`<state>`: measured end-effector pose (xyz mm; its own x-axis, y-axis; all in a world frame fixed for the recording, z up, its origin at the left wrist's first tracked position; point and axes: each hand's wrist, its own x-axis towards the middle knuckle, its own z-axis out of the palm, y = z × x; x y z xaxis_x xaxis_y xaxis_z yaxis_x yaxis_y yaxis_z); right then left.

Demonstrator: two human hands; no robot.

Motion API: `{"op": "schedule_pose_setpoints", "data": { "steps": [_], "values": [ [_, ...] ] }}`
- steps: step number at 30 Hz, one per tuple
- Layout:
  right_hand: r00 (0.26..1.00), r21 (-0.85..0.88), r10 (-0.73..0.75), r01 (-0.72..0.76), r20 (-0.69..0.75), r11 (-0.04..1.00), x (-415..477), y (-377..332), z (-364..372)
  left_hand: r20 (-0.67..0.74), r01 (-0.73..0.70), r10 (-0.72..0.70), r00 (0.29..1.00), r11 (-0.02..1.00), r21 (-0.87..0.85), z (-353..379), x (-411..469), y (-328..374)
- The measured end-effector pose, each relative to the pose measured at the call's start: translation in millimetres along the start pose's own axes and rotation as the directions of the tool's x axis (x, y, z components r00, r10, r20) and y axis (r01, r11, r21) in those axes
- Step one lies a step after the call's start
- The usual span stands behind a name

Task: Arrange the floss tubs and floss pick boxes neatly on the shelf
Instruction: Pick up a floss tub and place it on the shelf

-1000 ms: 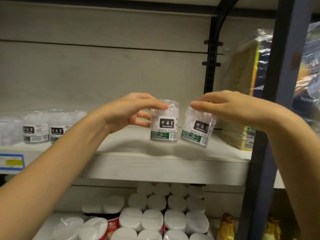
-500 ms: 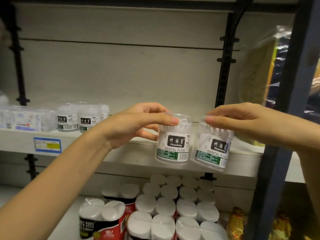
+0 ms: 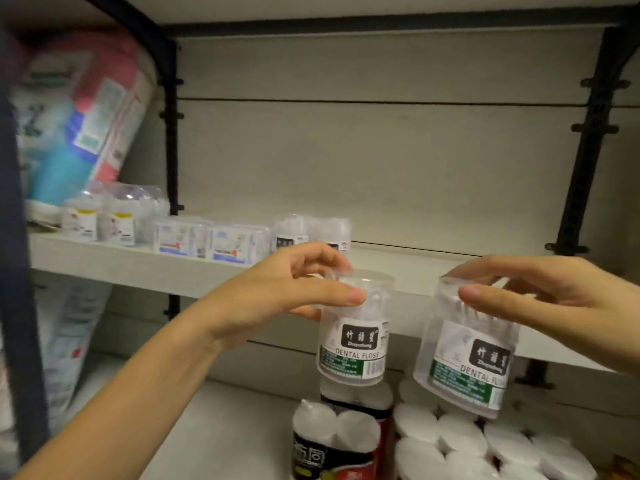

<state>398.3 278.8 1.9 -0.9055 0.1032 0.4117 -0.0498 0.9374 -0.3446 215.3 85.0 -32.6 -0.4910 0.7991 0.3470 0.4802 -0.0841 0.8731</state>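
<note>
Head view — left hand (image 3: 277,292) and right hand (image 3: 554,299) each pinch a floss tub (image 3: 353,341) (image 3: 465,355) by its top, in front of the shelf (image 3: 138,265) edge — unplaced; boxes (image 3: 207,237) already lined up there.

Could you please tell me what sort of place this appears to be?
Most likely a shop's toiletries aisle. Matching floss pick boxes stand in a row on a shelf bracketed to black uprights, wrapped multipacks of paper rolls are stocked below, and the left hand holds a barcoded floss tub.
</note>
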Motion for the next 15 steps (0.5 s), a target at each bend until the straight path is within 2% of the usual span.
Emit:
{"op": "schedule_pose_setpoints", "data": {
  "steps": [7, 15],
  "values": [
    [0.999, 0.015, 0.018, -0.018, -0.037, 1.0, 49.6, -69.3, 60.5, 0.022, -0.065, 0.065, 0.998, 0.998, 0.014, -102.5, -32.2, -21.5],
    [0.988, -0.027, 0.138, -0.14, -0.068, 0.99, 68.3, -91.7, 75.0, 0.035, -0.188, 0.188, 0.981, 0.982, -0.014, -140.9, -31.6, -18.3]
  ]
}}
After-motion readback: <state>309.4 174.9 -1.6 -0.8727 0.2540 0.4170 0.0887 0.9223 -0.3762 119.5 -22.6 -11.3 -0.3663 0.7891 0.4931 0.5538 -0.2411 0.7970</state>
